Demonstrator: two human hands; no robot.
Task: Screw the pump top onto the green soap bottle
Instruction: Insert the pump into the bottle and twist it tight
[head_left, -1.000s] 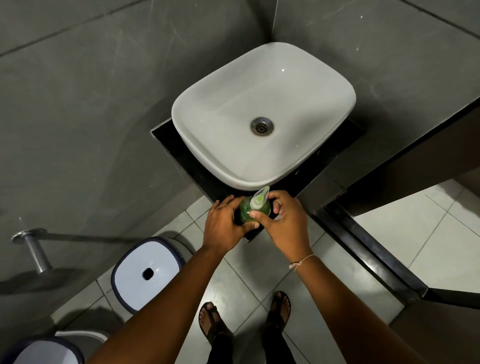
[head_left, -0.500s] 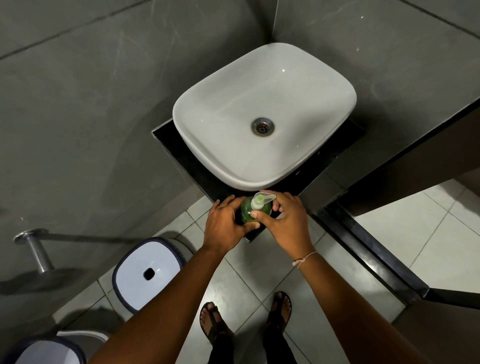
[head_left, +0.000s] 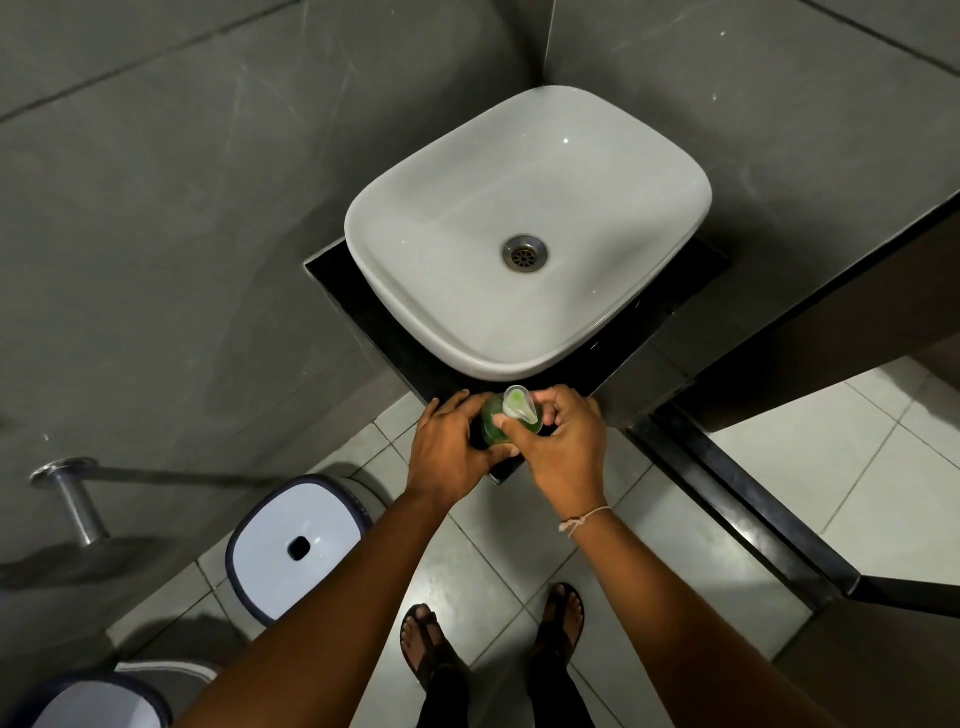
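Note:
The green soap bottle (head_left: 492, 423) stands on the near corner of the black counter (head_left: 395, 358), just in front of the white basin. My left hand (head_left: 451, 448) wraps around the bottle's left side and holds it steady. My right hand (head_left: 563, 444) pinches the clear pump top (head_left: 519, 404), which sits on the bottle's neck with its nozzle pointing down and to the right. Most of the bottle's body is hidden by my fingers.
A white basin (head_left: 597, 171) with a metal drain (head_left: 524, 253) fills the counter. Below left stands a white bin with a dark rim (head_left: 296, 545). A metal rail mount (head_left: 70, 493) sticks out of the grey wall at left. My sandalled feet stand on the tiled floor.
The pump top has turned clockwise: its nozzle pointed up and right a second ago, then right, and now points down and right. My right hand rotated with it; the left hand stayed put.

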